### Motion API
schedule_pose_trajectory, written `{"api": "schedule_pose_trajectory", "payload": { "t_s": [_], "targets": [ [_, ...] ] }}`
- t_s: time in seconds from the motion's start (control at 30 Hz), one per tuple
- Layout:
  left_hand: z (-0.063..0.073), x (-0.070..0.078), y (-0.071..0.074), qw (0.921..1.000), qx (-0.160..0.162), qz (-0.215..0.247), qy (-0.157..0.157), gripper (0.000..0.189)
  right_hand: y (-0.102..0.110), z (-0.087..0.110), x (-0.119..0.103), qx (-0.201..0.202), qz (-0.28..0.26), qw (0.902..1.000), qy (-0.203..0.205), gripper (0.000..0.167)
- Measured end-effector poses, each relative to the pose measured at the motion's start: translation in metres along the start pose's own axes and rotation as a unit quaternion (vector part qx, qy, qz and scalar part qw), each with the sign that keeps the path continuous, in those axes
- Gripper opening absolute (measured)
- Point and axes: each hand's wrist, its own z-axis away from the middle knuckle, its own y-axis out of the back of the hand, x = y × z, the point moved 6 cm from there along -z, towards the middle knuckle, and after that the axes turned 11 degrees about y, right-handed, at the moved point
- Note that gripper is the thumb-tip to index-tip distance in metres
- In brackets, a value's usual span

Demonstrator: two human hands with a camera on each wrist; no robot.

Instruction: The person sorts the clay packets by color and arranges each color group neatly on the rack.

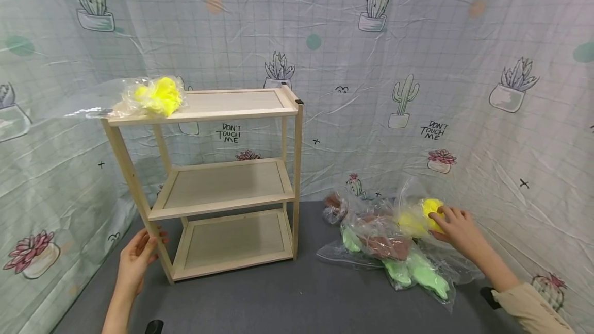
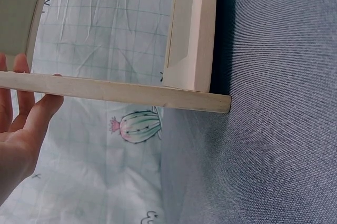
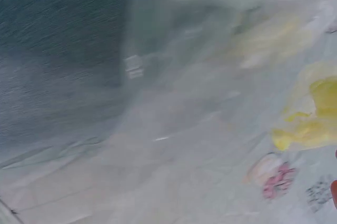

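Observation:
A three-tier wooden shelf [image 1: 225, 205] stands on the grey surface. My left hand [image 1: 137, 256] holds its front left post, low down between the middle and bottom tiers. In the left wrist view, the fingers [image 2: 39, 116] pass around that post [image 2: 121, 92]. Over at the right, my right hand [image 1: 457, 226] grips a clear plastic bag with something bright yellow [image 1: 431, 210] inside, at the top of a heap of bags. The right wrist view is blurred; it shows the yellow thing [image 3: 324, 100] through plastic, with only bits of fingers at the edge.
Another clear bag with a yellow item [image 1: 162, 98] lies on the shelf's top tier and overhangs its left end. Below my right hand lie bags with brown [image 1: 387, 246] and pale green [image 1: 427, 274] contents. Cactus-printed cloth [image 1: 352, 55] hangs behind and at both sides.

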Motion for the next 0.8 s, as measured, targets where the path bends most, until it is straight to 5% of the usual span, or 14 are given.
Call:
{"api": "schedule_pose_trajectory", "payload": {
  "t_s": [0.23, 0.43, 0.8],
  "targets": [
    [-0.006, -0.011, 0.007, 0.9986, -0.044, 0.01, -0.028, 0.033, 0.009, -0.034, -0.01, 0.031, -0.029, 0.999, 0.013, 0.055],
    [-0.001, -0.002, 0.001, 0.9999, 0.001, -0.006, 0.008, 0.031, 0.023, -0.066, -0.012, 0.059, -0.04, 0.9971, 0.028, 0.056],
    [-0.001, 0.0, 0.0, 0.9997, 0.007, -0.017, 0.013, 0.033, 0.066, -0.133, -0.012, 0.129, -0.063, 0.9877, 0.06, 0.051]
  ]
}}
